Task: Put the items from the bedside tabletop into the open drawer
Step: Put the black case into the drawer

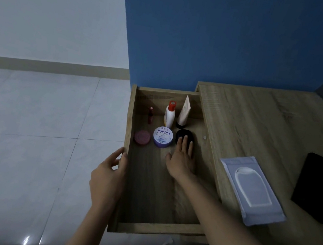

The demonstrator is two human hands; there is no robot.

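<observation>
Inside the open drawer (147, 183), toward twelve o'clock, stand a white bottle (169, 115), a pale tube (185, 111) and a small red item (150, 114); nearer lie a pink compact (142, 137), a round jar (163, 137) and a black oval case (183, 136). The right hand (181, 159) rests on that case, its grip spread flat, seemingly just setting it down. The left hand (109, 175), at nine o'clock, holds the drawer's side edge with loosely curled fingers. On the tabletop (261, 120), at three o'clock, a wipes packet (251, 190) and a black pouch (317, 187) remain, so the task looks mostly done.
</observation>
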